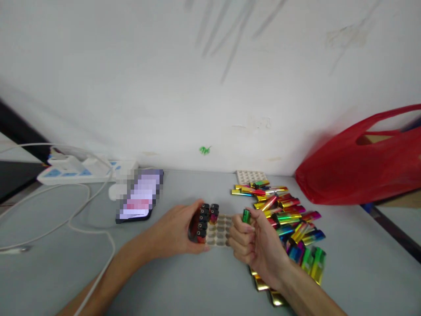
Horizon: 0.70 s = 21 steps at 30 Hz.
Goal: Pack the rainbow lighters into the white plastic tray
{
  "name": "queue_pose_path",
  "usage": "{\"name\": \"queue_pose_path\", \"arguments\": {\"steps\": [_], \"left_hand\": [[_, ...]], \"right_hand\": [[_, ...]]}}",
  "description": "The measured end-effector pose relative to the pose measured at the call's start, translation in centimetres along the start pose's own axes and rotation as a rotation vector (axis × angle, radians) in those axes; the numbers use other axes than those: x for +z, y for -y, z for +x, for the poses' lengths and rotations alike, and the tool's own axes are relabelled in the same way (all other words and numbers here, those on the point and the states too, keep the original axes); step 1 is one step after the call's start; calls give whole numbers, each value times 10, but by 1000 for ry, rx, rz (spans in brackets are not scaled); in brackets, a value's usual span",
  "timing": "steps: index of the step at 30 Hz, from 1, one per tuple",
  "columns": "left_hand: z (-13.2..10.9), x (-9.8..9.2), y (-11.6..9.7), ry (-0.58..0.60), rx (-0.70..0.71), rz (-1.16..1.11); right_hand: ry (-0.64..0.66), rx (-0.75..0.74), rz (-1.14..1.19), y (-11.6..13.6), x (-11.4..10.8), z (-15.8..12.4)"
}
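Observation:
My left hand [176, 228] grips the left end of a pale tray [220, 235] with rows of round-edged pockets. Several black-topped lighters [202, 218] stand upright in the tray's left rows, close to my thumb and fingers. Over the tray's right end, my right hand [255, 243] is closed around a shiny green lighter [246, 215], whose end pokes out above the curled fingers. Beside and partly behind this hand spreads a loose pile of metallic lighters [291, 217] in gold, red, green, blue and purple. My right hand hides part of the tray.
Another pale pocketed tray [251, 177] lies by the wall. A red bag [358, 162] stands at the back right. On the left are a phone [140, 197], a white power strip [67, 172] and loose white cables [110, 235], one crossing near my left forearm.

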<state>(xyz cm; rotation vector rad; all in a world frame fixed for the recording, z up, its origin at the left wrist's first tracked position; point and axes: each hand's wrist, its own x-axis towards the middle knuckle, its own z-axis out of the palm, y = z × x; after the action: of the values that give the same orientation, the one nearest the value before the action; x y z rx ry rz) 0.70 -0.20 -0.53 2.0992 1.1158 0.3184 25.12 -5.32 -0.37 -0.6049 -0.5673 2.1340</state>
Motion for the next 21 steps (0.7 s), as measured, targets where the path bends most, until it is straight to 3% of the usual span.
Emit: {"name": "queue_pose_path", "arguments": {"steps": [21], "left_hand": [[0, 0, 1, -8, 9, 28]], "right_hand": [[-2, -34, 41, -2, -2, 1]]}}
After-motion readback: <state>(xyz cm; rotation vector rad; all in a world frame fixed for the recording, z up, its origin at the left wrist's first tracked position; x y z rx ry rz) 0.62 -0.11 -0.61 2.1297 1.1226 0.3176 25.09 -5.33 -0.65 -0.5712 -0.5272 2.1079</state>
